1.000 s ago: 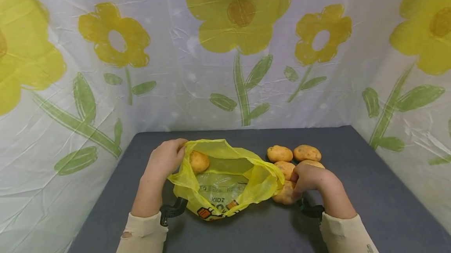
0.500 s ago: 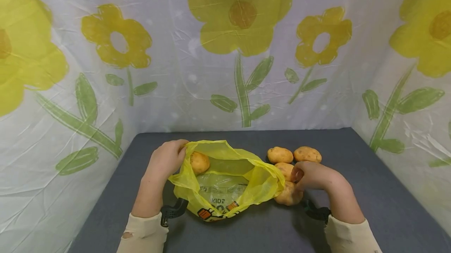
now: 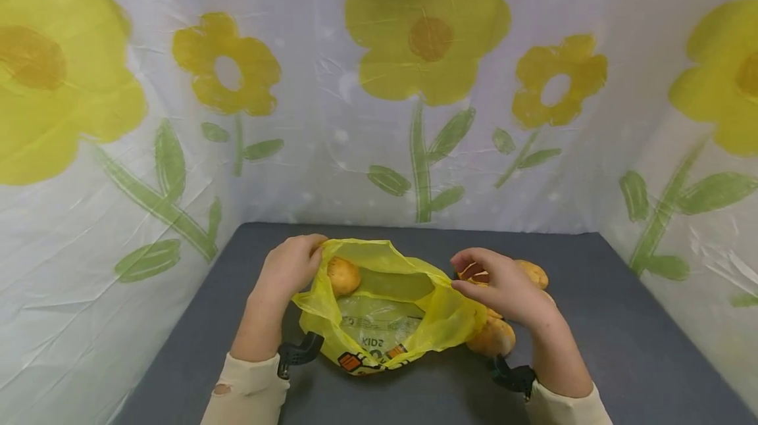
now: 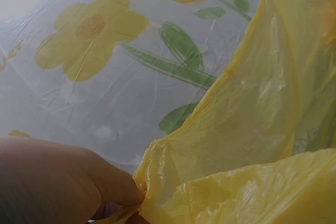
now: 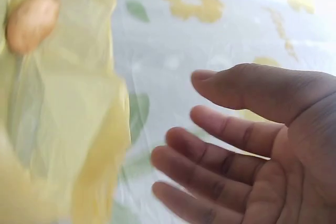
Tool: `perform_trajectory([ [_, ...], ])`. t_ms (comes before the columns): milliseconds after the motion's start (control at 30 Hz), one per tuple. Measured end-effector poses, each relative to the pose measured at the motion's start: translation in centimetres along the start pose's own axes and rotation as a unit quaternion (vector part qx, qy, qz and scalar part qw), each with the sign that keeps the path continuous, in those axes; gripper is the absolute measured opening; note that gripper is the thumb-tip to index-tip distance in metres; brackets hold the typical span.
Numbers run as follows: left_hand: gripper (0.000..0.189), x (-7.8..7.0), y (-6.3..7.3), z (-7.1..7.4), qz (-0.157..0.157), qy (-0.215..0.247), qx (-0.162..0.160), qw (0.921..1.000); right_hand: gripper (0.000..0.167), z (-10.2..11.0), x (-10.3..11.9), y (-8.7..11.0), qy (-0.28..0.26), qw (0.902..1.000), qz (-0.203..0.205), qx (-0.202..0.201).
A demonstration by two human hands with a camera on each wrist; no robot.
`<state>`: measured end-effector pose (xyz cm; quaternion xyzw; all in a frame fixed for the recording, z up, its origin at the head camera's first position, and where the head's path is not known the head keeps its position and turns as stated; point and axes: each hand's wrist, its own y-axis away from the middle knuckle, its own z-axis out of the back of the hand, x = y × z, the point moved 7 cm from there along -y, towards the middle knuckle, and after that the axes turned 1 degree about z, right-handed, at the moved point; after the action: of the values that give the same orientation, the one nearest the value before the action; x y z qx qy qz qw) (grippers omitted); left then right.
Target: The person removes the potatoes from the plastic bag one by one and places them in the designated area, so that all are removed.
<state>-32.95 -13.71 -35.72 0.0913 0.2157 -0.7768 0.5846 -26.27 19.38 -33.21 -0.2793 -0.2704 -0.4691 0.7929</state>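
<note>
A yellow plastic bag [image 3: 453, 320] with printing on it stands with its mouth spread wide. My left hand [image 3: 290, 267] pinches the bag's left rim; the left wrist view shows the thumb and fingers on the gathered plastic. Inside, against the left wall, lies one potato [image 3: 343, 276]. My right hand [image 3: 506, 287] is beside the bag's right rim, fingers spread apart and nothing in them, as the right wrist view shows. Below that hand a lumpy potato [image 3: 493, 337] sits by the bag. Behind it another potato [image 3: 535, 274] shows, and others are partly hidden under the hand.
Everything rests on a dark grey table [image 3: 628, 346]. A white cloth [image 3: 331, 168] with large yellow flowers hangs behind the table and along both sides. Each wrist wears a black camera mount, the left mount [image 3: 301, 350] being close to the bag's front left.
My right hand has left the potatoes it was touching, moved up and left towards the bag's rim, and spread its fingers. The left hand keeps its hold; the head view has shifted slightly.
</note>
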Motion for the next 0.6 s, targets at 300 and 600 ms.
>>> perform_trajectory([
  [300, 0.033, -0.2, -0.1, -0.3, -0.006, -0.003, 0.001, 1.0, 0.041, -3.9, 2.5, -2.7, -0.024, 0.9991, 0.014, 0.031],
  [600, 0.032, -0.4, 0.1, 0.2, -0.003, -0.008, -0.005, 1.0, 0.046, -9.0, 4.1, -5.6, -0.032, 0.9968, 0.036, 0.063],
])
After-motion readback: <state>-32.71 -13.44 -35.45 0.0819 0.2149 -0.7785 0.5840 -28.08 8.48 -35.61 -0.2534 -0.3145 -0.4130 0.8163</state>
